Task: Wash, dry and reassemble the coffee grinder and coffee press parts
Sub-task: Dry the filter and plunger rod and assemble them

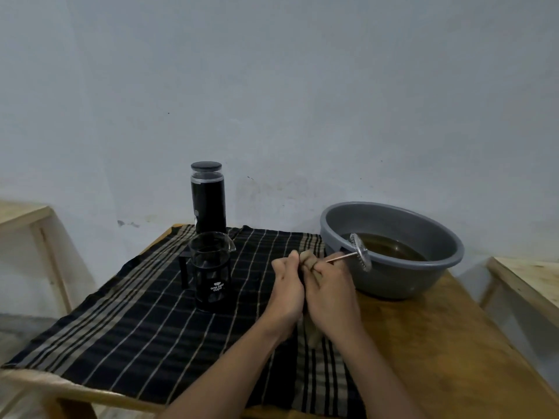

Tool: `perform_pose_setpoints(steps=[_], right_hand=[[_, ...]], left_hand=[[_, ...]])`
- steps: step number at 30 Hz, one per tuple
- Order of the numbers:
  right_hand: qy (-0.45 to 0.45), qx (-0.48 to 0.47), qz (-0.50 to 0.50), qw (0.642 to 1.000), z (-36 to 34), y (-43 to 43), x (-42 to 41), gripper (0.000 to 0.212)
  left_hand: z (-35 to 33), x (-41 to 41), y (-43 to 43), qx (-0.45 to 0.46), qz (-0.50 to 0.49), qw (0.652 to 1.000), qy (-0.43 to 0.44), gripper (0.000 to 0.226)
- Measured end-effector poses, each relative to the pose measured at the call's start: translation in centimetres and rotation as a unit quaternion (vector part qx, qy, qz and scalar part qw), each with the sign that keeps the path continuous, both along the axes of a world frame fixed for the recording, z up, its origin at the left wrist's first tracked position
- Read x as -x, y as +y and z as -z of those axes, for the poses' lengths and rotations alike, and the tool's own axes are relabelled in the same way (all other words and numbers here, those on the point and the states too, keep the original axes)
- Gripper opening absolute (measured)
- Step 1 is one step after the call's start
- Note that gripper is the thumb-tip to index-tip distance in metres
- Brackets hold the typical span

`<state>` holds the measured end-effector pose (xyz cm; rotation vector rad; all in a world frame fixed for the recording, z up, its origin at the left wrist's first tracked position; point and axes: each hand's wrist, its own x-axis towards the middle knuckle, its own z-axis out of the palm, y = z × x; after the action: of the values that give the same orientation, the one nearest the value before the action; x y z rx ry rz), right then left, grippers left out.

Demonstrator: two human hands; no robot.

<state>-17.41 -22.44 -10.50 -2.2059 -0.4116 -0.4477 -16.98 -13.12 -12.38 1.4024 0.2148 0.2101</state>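
Both my hands are together at the table's middle, wrapped in a beige cloth (pixel 308 257). My left hand (pixel 287 284) grips the cloth; what it covers is hidden. My right hand (pixel 328 285) holds the cloth round the thin rod of the press plunger (pixel 340 257). The plunger's round metal filter disc (pixel 360 251) sticks out to the right, over the basin's near rim. The glass coffee press beaker (pixel 211 269) in its black frame stands upright to the left of my hands. Behind it the black coffee grinder (pixel 208 197) stands upright with its lid on.
A grey plastic basin (pixel 393 279) with brownish water sits on the wooden table (pixel 423 343) at the right. A black striped cloth (pixel 136 322) covers the table's left and middle. Light wooden furniture stands at the far left (pixel 27 216) and far right (pixel 526 285).
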Motion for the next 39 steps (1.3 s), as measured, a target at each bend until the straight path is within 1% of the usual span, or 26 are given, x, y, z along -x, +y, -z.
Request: perform_pose_setpoints(steps=[1, 4, 6, 7, 8, 10, 12, 13, 15, 16, 17, 18, 20, 21, 23, 25, 26, 27, 29, 30, 31, 32, 33, 35, 37, 39], right_hand=[[0.023, -0.004, -0.032, 0.999, 0.1, -0.1, -0.2, 0.019], [0.129, -0.022, -0.135, 0.982, 0.4, -1.7, -0.4, 0.020], [0.115, -0.042, -0.138, 0.983, 1.0, -2.6, -0.3, 0.019], [0.089, -0.068, -0.121, 0.986, 1.4, -2.8, -0.1, 0.020], [0.064, -0.106, -0.092, 0.988, 1.5, -3.0, 0.0, 0.019], [0.053, -0.162, -0.059, 0.984, 1.6, -3.5, -0.3, 0.006], [0.052, -0.154, -0.081, 0.983, 1.6, -4.0, -0.5, 0.008], [0.028, -0.117, -0.087, 0.989, 1.5, -4.0, -0.4, 0.006], [-0.075, -0.015, -0.068, 0.995, 1.4, -3.8, -0.2, 0.004], [-0.116, 0.016, -0.057, 0.992, 1.7, -3.6, -0.5, 0.009], [-0.125, 0.024, -0.048, 0.991, 1.9, -3.4, -0.8, 0.011], [-0.113, 0.005, -0.044, 0.993, 2.0, -3.3, -1.3, 0.012], [-0.063, -0.064, -0.034, 0.995, 2.5, -2.9, -2.1, 0.027], [-0.079, -0.077, -0.034, 0.993, 2.5, -2.5, -1.9, 0.024], [-0.145, -0.078, -0.026, 0.986, 2.2, -2.1, -1.1, 0.010], [-0.155, -0.094, -0.039, 0.983, 1.2, -2.1, -0.2, 0.010], [-0.153, -0.080, -0.053, 0.984, 1.1, -2.0, -0.1, 0.010], [-0.145, -0.055, -0.063, 0.986, 0.9, -1.9, 0.2, 0.010], [-0.126, 0.035, -0.060, 0.990, 1.3, -1.3, 0.2, 0.004], [-0.094, 0.052, -0.066, 0.992, 1.8, -1.0, 0.1, 0.010], [-0.024, 0.022, -0.077, 0.997, 2.2, -0.6, 0.3, 0.015], [0.069, -0.058, -0.091, 0.992, 2.0, -0.2, 0.6, 0.017], [0.149, -0.131, -0.103, 0.975, 1.6, -0.1, 0.6, 0.019], [0.236, -0.247, -0.137, 0.930, 0.8, 0.1, 1.0, 0.017], [0.236, -0.341, -0.163, 0.895, 0.3, 0.3, 1.5, 0.019], [0.179, -0.418, -0.152, 0.877, 0.2, 0.8, 1.9, 0.020]], left_hand=[[0.2, -0.1, 0.3, 0.003, -0.006, 1.000, -0.003, 0.044], [1.0, -0.9, 1.3, 0.064, -0.006, 0.998, 0.004, 0.073], [1.5, -0.9, 1.7, 0.155, 0.014, 0.987, 0.028, 0.081], [1.1, -0.6, 1.7, 0.191, 0.016, 0.981, 0.031, 0.076], [0.7, -0.4, 1.8, 0.205, 0.021, 0.978, 0.027, 0.067], [0.5, -0.5, 1.9, 0.169, 0.051, 0.984, 0.019, 0.058], [0.0, 0.1, 1.8, 0.094, 0.089, 0.992, 0.007, 0.056], [-0.1, 0.4, 1.8, 0.042, 0.117, 0.992, -0.003, 0.053], [-0.4, 0.8, 2.0, -0.044, 0.171, 0.984, -0.017, 0.039], [-0.7, 0.7, 2.4, -0.073, 0.185, 0.980, -0.018, 0.035], [-1.0, 0.5, 2.7, -0.090, 0.197, 0.976, -0.016, 0.034], [-1.4, 0.4, 2.8, -0.097, 0.210, 0.973, -0.006, 0.035], [-2.2, 0.4, 2.9, -0.090, 0.235, 0.968, 0.016, 0.042], [-2.6, 0.5, 2.8, -0.082, 0.244, 0.966, 0.033, 0.045], [-3.1, 0.8, 2.9, -0.072, 0.240, 0.967, 0.045, 0.048], [-3.4, 0.5, 3.3, -0.095, 0.202, 0.975, 0.013, 0.045], [-3.6, 0.4, 3.7, -0.111, 0.168, 0.979, -0.012, 0.043], [-3.6, 0.3, 3.9, -0.130, 0.136, 0.981, -0.036, 0.041], [-3.7, 0.3, 4.0, -0.153, 0.091, 0.981, -0.077, 0.038], [-3.6, 0.3, 3.9, -0.153, 0.077, 0.981, -0.091, 0.037], [-3.3, 0.5, 3.7, -0.151, 0.062, 0.981, -0.101, 0.035], [-2.9, 0.5, 3.5, -0.147, 0.045, 0.982, -0.110, 0.032], [-2.4, 0.5, 3.3, -0.136, 0.028, 0.984, -0.113, 0.032], [-1.6, 0.2, 3.0, -0.078, 0.026, 0.992, -0.098, 0.042], [-1.2, 0.2, 2.8, -0.041, 0.027, 0.995, -0.084, 0.053], [-0.8, 0.4, 2.4, -0.054, 0.016, 0.993, -0.103, 0.045]])
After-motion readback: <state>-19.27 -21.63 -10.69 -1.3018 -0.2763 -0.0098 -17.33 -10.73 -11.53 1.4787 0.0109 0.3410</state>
